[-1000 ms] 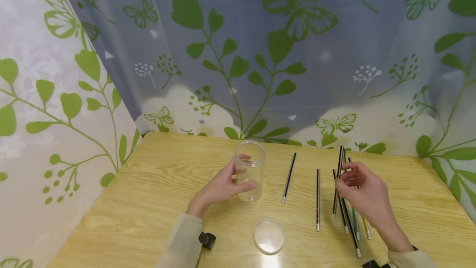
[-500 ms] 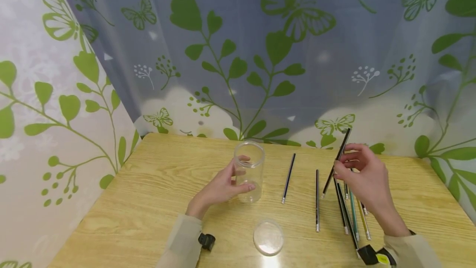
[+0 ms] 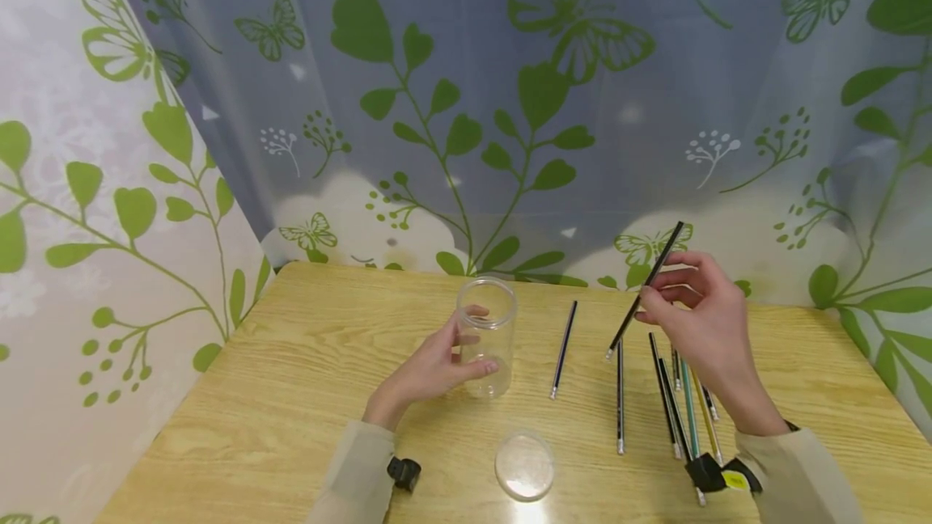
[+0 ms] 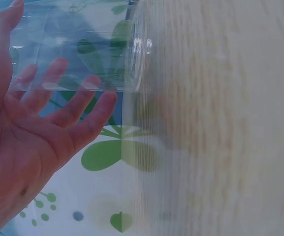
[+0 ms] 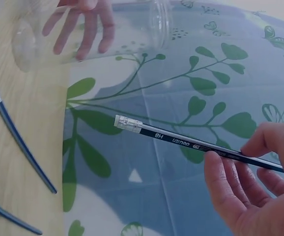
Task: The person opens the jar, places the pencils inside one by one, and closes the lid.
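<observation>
The jar stands on the tabletop, left of the pencils; the lid lies nearer, before the jar.

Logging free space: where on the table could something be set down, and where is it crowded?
Most room: the table left of the left hand and clear jar, out to the table's left edge. A narrower gap lies between the clear disc and the dark pencil to its right. Crowded: near the right hand, where several pencils lie close together.
</observation>
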